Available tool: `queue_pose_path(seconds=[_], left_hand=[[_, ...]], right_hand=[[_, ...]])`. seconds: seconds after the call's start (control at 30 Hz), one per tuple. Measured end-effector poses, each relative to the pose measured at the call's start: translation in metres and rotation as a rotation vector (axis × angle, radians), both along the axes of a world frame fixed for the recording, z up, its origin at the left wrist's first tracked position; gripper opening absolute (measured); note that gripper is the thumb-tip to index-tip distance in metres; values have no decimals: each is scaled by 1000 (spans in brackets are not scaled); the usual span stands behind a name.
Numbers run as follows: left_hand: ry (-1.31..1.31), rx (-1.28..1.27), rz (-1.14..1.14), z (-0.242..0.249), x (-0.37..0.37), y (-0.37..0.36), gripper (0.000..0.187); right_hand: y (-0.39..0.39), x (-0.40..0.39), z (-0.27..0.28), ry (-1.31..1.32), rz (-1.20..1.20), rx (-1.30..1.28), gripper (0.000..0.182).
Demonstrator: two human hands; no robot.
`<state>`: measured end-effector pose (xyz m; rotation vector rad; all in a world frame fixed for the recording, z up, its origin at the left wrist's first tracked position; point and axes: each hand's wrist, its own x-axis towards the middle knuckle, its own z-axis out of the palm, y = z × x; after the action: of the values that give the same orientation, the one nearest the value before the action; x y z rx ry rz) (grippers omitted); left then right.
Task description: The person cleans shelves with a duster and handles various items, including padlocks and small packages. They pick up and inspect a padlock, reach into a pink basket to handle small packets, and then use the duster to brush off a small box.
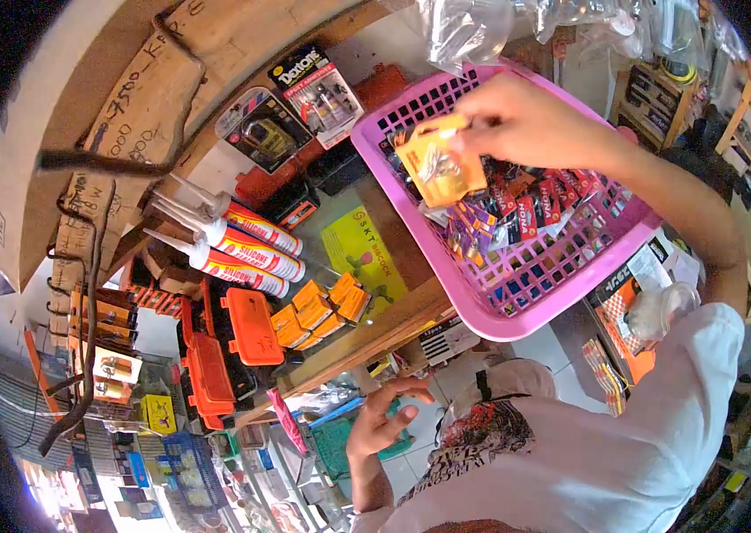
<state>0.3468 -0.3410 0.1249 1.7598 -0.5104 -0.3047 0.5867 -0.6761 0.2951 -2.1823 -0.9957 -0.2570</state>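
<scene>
My right hand [510, 120] pinches the edge of a yellow carded padlock pack [443, 169], holding it over the pink plastic basket [504, 327]. The brass-coloured padlock shows through the front of the pack. Below it in the basket lie several small red packets [531, 213] marked "HONA" and purple-and-orange packets [473, 224]. My left hand [384, 421] hangs low in front of my shirt, fingers apart and holding nothing. It is near the wooden edge of the glass counter [340, 351] and touches nothing that I can see.
On the counter stand silicone tubes [242, 253], orange cases [254, 324], small orange boxes [311, 306] and a yellow SKT pack [362, 253]. Carded goods [317, 93] lean behind. Bent metal hooks [91, 293] jut out at left. Plastic bags [464, 31] hang above the basket.
</scene>
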Motion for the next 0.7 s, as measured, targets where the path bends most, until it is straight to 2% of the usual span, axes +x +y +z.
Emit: queue_pose_path(seconds=[0.07, 0.13, 0.2, 0.23, 0.27, 0.3, 0.33, 0.4, 0.47, 0.53, 0.57, 0.67, 0.7], left_hand=[[82, -101, -9, -13, -3, -2, 37], [149, -157, -37, -18, -5, -5, 42], [194, -178, -83, -18, -3, -10, 53], [189, -232, -97, -16, -2, -15, 54], [185, -285, -111, -12, -2, -24, 54], [192, -331, -165, -21, -2, -29, 64], [202, -376, -220, -30, -1, -35, 74], [269, -503, -267, -36, -7, -52, 87], [360, -570, -278, -41, -13, -57, 99], [478, -573, -244, -45, -25, -55, 112], [532, -587, -201, -43, -26, -53, 114], [712, -665, -48, -40, -30, -46, 117], [738, -710, -2, -44, -33, -43, 113]], right_hand=[[-13, -43, 31, 132, -7, 105, 23], [-17, -86, 40, 272, -39, 267, 23], [-26, -122, 42, 367, -21, 202, 26], [-31, -129, 22, 180, 119, 206, 25], [-34, -141, 13, 254, 220, 124, 16], [-23, -160, 10, 521, 289, 147, 13], [-18, -167, -11, 541, 436, 25, 12], [3, -180, -58, 584, 635, 17, 15], [27, -196, -108, 541, 548, 24, 19], [45, -199, -130, 789, 445, 115, 23], [53, -200, -138, 910, 390, 163, 25], [76, -203, -157, 961, 297, 174, 28], [84, -204, -167, 872, 282, 157, 28]])
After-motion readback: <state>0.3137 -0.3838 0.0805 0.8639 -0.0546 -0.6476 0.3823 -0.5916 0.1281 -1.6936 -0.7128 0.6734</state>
